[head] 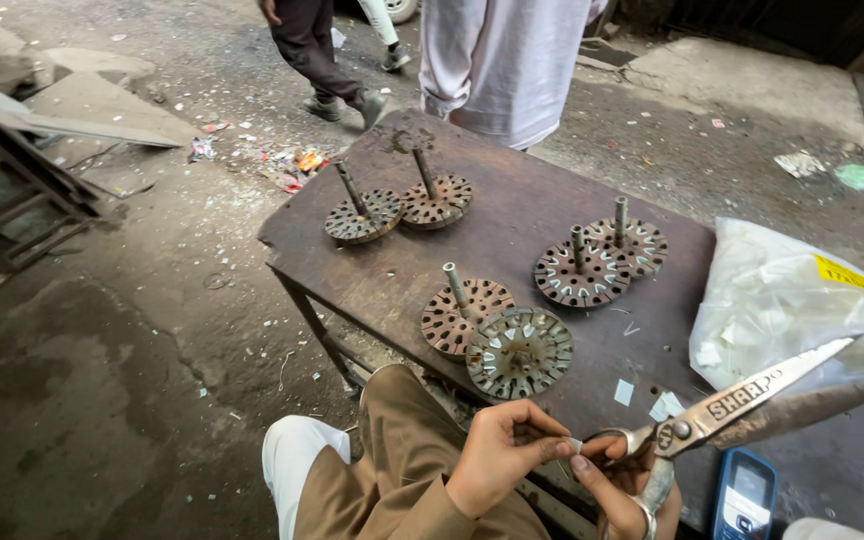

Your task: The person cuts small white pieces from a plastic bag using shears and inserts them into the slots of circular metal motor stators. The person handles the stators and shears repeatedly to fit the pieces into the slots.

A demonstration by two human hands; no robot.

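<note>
Roughly by size: dark metal table (pixel 512 215) carries everything. White plastic bag (pixel 782 300) sits at its right edge. Six slotted metal discs with centre shafts stand on top: two at the far left corner (pixel 397 205), two mid-right (pixel 602 262), and two at the near edge, a rusty one (pixel 460 315) overlapped by a grey one (pixel 519 352) with white slips in its slots. Large scissors (pixel 752 395) are held in the right hand (pixel 622 490), fingers through the handles, blades spread. Mobile phone (pixel 745 493) lies near the right corner. Left hand (pixel 502 455) pinches a small white slip (pixel 574 444) between fingertips, just off the near edge.
</note>
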